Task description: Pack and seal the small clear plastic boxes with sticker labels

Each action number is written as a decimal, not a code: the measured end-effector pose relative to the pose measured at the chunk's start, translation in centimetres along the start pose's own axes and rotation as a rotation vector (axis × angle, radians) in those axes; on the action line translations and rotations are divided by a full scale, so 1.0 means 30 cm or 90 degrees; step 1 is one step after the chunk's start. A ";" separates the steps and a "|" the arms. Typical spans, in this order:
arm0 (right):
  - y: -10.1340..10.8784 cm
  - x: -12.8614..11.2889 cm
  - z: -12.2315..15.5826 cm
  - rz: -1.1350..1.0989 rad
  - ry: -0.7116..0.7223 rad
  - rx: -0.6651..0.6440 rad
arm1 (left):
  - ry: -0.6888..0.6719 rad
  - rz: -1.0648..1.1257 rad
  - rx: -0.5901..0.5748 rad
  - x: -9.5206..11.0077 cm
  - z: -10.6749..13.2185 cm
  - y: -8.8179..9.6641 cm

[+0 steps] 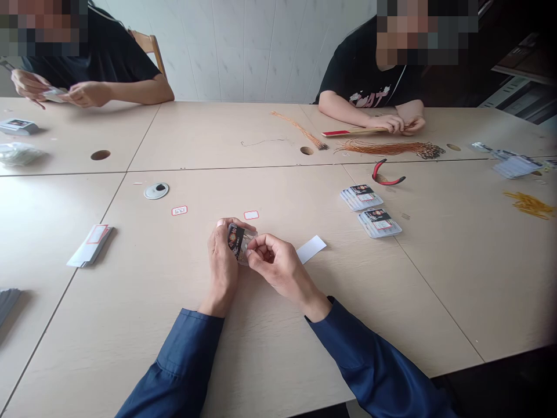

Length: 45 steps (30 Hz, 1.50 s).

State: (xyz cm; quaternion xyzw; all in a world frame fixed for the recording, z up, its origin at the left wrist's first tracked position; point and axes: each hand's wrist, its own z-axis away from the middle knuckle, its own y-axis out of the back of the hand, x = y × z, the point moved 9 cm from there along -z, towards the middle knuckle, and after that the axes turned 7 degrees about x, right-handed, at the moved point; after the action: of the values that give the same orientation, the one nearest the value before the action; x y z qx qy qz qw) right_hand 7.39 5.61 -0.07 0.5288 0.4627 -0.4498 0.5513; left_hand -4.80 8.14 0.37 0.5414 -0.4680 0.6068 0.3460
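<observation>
My left hand (pixel 223 255) is wrapped round a small clear plastic box (pixel 237 241) with a black printed card in it, held tilted just above the table. Over the box's right side, my right hand (pixel 276 261) has its thumb and forefinger pinched together. What sits between those fingertips is too small to make out. A white paper strip (pixel 311 249) lies beside my right hand, partly behind it. Just beyond the box is a red-bordered white label (pixel 251 215), and another such label (pixel 179 211) lies farther left.
Two stacks of similar boxes (pixel 361 197) stand right, near red-handled pliers (pixel 387 174). A pile of paper strips (pixel 90 245) lies left, near a round metal grommet (pixel 156 190). Across the table, one person (pixel 126 69) handles a small item; another (pixel 348 75) sits by orange wire bundles (pixel 387 148).
</observation>
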 end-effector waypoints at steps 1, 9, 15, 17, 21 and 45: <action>0.000 -0.001 0.000 -0.001 0.001 0.001 | 0.001 0.001 0.001 -0.001 -0.001 0.000; 0.049 -0.063 -0.001 -0.046 0.050 0.071 | 0.018 0.030 -0.014 -0.006 -0.003 -0.007; 0.093 -0.054 -0.018 -0.097 0.047 0.125 | 0.016 -0.009 -0.106 0.010 0.019 -0.049; 0.098 -0.054 -0.022 -0.109 0.051 0.129 | 0.024 -0.014 -0.127 0.011 0.025 -0.058; 0.094 -0.044 -0.026 -0.111 0.032 0.115 | 0.047 -0.016 -0.149 0.011 0.033 -0.071; 0.124 -0.107 -0.002 0.125 0.196 0.191 | 0.057 -0.036 -0.174 0.002 0.038 -0.083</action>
State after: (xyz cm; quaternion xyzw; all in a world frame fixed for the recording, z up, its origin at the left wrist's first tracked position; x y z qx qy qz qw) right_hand 10.51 5.83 3.71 0.7098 0.4157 -0.3715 0.4306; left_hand -2.12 7.85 0.88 0.4746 -0.5152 0.5508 0.4539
